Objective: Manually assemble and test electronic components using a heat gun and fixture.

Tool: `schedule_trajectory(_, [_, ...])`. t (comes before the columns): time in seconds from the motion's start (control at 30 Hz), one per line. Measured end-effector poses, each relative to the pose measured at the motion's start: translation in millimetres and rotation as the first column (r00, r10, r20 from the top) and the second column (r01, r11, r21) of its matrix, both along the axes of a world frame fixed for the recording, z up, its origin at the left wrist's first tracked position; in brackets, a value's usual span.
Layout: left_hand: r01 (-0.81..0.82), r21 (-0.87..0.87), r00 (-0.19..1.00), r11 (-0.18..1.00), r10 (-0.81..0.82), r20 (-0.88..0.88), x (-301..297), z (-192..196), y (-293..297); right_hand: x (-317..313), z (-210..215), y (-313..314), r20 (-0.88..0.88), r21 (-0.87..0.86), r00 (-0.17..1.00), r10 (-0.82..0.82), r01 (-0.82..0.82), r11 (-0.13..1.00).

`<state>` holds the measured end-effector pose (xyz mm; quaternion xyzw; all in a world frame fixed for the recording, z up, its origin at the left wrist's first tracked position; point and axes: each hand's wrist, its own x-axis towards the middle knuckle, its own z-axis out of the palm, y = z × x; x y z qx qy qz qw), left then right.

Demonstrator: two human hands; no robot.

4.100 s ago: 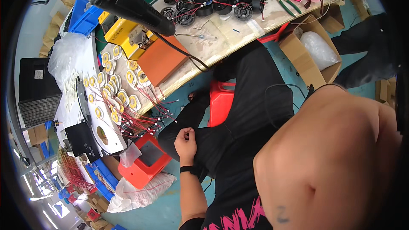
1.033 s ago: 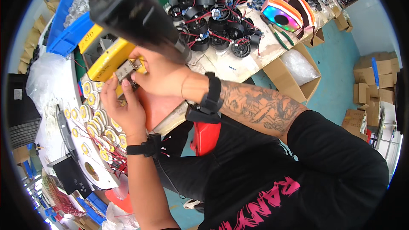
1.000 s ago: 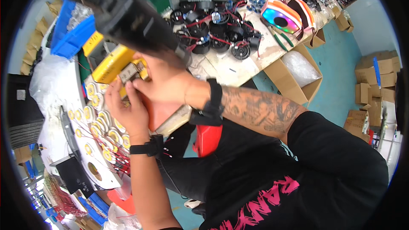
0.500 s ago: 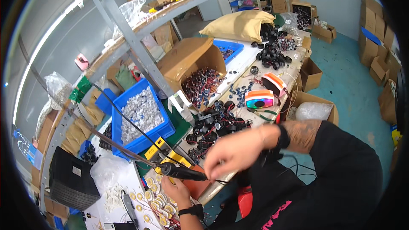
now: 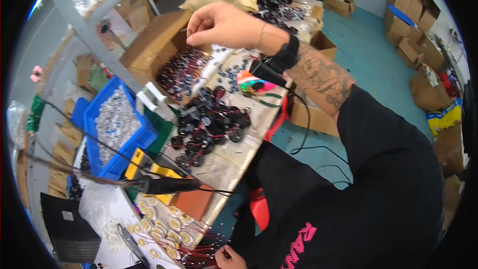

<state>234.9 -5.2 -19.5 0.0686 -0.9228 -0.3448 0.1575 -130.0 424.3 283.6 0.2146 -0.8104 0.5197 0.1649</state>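
Note:
My right hand (image 5: 211,26) is raised in front of the open cardboard box, its fingers pinched together. A thin sliver shows at the fingertips, too small to name. Low in the picture, my left hand (image 5: 230,258) is curled beside the red wires (image 5: 199,255) of several round white discs with yellow centres (image 5: 159,229). What its fingers hold, if anything, is hidden. A black-handled tool with a cable (image 5: 169,185) lies over a yellow stand (image 5: 169,172) and an orange-brown block (image 5: 194,203). Black round parts with red wires (image 5: 209,124) are heaped on the bench.
A blue bin (image 5: 144,137) of small whitish parts stands left. The cardboard box (image 5: 144,45) holds wired parts. Green-handled pliers (image 5: 264,100) lie by a lit orange-and-white device (image 5: 256,82). A metal shelf post (image 5: 84,30) rises at the left; cartons (image 5: 408,20) stand far right.
My right hand has gone from beside the black-handled tool up and away to the cardboard box. My left hand has drawn back toward the lower edge. The view has shifted too.

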Motion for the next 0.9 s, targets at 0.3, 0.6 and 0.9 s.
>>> schedule_trajectory(0.3, [-0.123,0.161,0.922,0.979,0.052,0.383,72.9,-95.5,-15.3,-14.9,-199.9,28.2,0.212,0.861,0.864,-0.457,0.057,0.506])
schedule_trajectory(0.6, [-0.209,0.072,0.844,0.975,0.143,0.516,62.1,-115.5,-21.5,-40.4,-237.7,15.3,0.210,0.868,0.861,-0.463,0.054,0.493])
schedule_trajectory(0.9, [-0.179,0.062,0.917,0.982,0.143,0.372,42.4,-114.3,-21.3,111.9,-168.6,-118.5,0.076,0.018,0.991,0.109,-0.111,0.994])
